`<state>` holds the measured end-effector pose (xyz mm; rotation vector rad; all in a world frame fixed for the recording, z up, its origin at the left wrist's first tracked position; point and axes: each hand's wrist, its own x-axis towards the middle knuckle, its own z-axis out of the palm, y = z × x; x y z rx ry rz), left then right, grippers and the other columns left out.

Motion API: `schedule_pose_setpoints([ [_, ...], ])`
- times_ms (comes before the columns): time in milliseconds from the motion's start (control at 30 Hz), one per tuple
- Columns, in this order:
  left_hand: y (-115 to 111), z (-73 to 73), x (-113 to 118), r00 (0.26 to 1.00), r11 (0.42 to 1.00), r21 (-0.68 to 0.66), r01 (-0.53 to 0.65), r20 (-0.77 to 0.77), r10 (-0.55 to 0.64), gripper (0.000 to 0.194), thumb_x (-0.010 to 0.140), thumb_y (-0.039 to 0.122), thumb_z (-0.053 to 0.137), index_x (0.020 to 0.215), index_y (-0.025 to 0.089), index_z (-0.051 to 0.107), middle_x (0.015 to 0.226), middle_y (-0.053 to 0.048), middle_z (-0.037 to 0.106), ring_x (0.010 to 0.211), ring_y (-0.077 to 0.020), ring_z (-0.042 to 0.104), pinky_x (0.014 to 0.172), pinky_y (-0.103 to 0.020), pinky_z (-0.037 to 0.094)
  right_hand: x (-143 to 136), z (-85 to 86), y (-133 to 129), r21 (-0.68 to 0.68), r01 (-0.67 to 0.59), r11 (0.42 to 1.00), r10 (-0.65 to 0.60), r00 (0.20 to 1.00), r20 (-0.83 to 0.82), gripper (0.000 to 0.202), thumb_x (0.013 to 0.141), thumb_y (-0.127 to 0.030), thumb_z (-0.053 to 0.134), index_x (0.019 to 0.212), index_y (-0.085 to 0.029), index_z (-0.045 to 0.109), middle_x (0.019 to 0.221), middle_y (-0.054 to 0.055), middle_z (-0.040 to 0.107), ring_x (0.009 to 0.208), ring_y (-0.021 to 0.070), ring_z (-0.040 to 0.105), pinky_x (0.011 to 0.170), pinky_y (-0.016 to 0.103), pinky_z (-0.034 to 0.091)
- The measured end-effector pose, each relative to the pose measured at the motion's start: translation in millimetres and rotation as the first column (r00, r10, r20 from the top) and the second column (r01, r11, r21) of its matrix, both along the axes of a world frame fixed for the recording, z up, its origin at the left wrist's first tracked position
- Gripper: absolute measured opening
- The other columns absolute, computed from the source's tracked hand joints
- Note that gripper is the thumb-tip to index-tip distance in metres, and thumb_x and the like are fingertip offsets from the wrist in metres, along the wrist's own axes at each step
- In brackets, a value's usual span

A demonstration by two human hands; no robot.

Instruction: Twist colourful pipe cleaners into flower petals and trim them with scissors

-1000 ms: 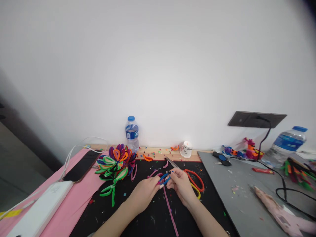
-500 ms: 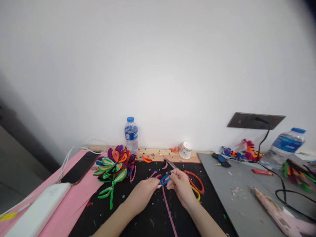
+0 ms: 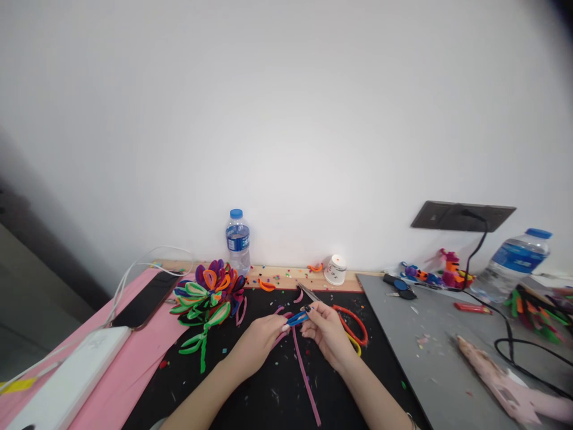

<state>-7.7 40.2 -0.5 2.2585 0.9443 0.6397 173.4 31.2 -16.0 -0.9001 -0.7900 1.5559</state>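
Between my two hands is a blue pipe cleaner [image 3: 296, 319], bent into a narrow loop. My left hand [image 3: 265, 335] pinches its left end, and my right hand [image 3: 326, 329] pinches the right end between thumb and fingers. A long pink pipe cleaner [image 3: 305, 382] lies on the black mat just below, and shorter pink pieces sit partly hidden behind my left hand. Scissors with orange-red handles [image 3: 356, 325] rest behind my right hand, blades toward the back. Part of a yellow loop [image 3: 355, 344] shows beside my right wrist.
A pipe-cleaner flower bunch [image 3: 210, 298] stands left, before a water bottle [image 3: 238, 242]. A paper cup [image 3: 335, 270] is at the back. Left lie a phone [image 3: 145, 298] and a white power bank [image 3: 74, 376]. Right, a pink glue gun [image 3: 496, 379] and black cable [image 3: 510, 331] lie on grey.
The blue loop looks narrower and straighter between my fingers. Both hands stay nearly in place, and the whole view has shifted slightly.
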Motion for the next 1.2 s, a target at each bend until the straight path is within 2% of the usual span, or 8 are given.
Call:
schedule_pose_setpoints([
  [133, 2.5, -3.4, -0.2, 0.997, 0.999, -0.012, -0.049, 0.065, 0.05, 0.032, 0.091, 0.026, 0.025, 0.077, 0.017, 0.052, 0.074, 0.0, 0.055, 0.069, -0.0135, 0.051, 0.067, -0.024, 0.039, 2.7, -0.2, 0.1, -0.023, -0.044, 0.999, 0.043, 0.999, -0.017, 0.021, 0.069, -0.034, 0.067, 0.07, -0.017, 0.055, 0.057, -0.001, 0.063, 0.049, 0.0107, 0.06, 0.051, 0.022, 0.048],
  [367, 2.1, -5.9, 0.5, 0.994, 0.998, -0.055, -0.034, 0.1, 0.04, 0.031, 0.092, 0.027, 0.023, 0.08, 0.017, 0.049, 0.075, 0.0, 0.054, 0.068, -0.0125, 0.048, 0.068, -0.024, 0.038, 2.7, 3.2, -0.2, -0.035, -0.022, 0.999, 0.021, 0.999, -0.03, 0.022, 0.067, -0.032, 0.069, 0.071, -0.016, 0.056, 0.056, -0.001, 0.063, 0.048, 0.0096, 0.059, 0.051, 0.02, 0.048],
  [867, -0.9, 1.0, 0.4, 0.988, 0.989, -0.144, -0.043, 0.138, 0.063, 0.038, 0.092, 0.034, 0.02, 0.076, 0.017, 0.05, 0.07, 0.002, 0.051, 0.065, -0.0126, 0.046, 0.066, -0.023, 0.037, 1.5, 4.4, 0.1, -0.014, 0.006, 1.0, -0.006, 1.0, -0.023, 0.018, 0.068, -0.031, 0.069, 0.07, -0.016, 0.058, 0.055, 0.0, 0.063, 0.047, 0.0091, 0.058, 0.049, 0.019, 0.047],
  [1200, 0.9, -3.2, 1.5, 0.977, 0.977, -0.208, -0.048, 0.192, 0.089, 0.037, 0.091, 0.036, 0.023, 0.068, 0.017, 0.044, 0.061, 0.005, 0.038, 0.059, -0.0109, 0.037, 0.058, -0.022, 0.03, 0.7, 6.4, -2.4, -0.012, 0.01, 1.0, -0.01, 0.999, -0.035, 0.018, 0.069, -0.031, 0.068, 0.069, -0.016, 0.058, 0.058, -0.001, 0.063, 0.047, 0.0089, 0.058, 0.05, 0.019, 0.048],
])
